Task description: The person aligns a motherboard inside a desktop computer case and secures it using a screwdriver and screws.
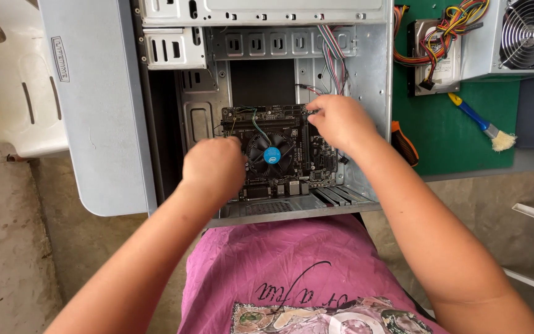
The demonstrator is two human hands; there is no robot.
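Observation:
An open grey computer case [372, 93] lies flat in front of me. Inside it sits a black motherboard [292, 133] with a black cooler fan [271, 154] that has a blue centre. My left hand [214, 167] rests on the board's left edge, fingers curled down onto it. My right hand [340, 120] reaches to the board's upper right corner, fingertips pinched near thin wires; what they grip is hidden. Coloured ribbon wires [334, 52] hang down toward that corner.
A green mat [452, 136] lies to the right with a power supply unit [520, 37], a drive with bundled cables [437, 43], a blue-handled brush [482, 124] and an orange-black screwdriver handle [405, 143]. A white plastic chair [13, 80] stands at the left.

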